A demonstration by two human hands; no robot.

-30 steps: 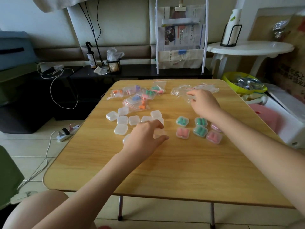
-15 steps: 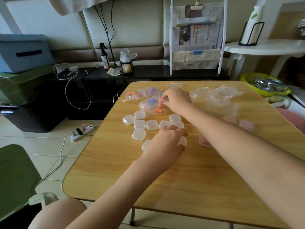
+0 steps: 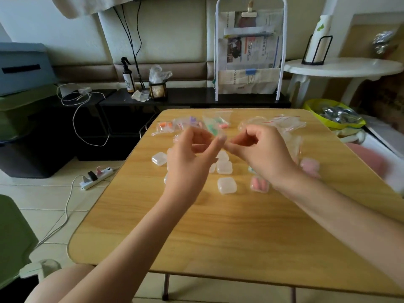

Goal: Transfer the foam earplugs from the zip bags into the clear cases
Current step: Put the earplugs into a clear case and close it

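Both raised above wooden tabletop (image 3: 218, 237): left hand (image 3: 190, 162) and right hand (image 3: 260, 154) pinching small clear zip bag of green foam earplugs (image 3: 211, 127) between fingertips, empty clear plastic cases (image 3: 227, 185) lying below.

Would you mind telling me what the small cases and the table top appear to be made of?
Small cases: seemingly translucent, glossy plastic; milky, rounded corners, faint highlights. Table top: wood-grain surface, smooth with a soft sheen; probably laminate rather than solid wood, though the picture leaves that open.

A home living room: padded sofa back (image 3: 175, 40), newspaper rack (image 3: 249, 51), tiled floor (image 3: 43, 215).
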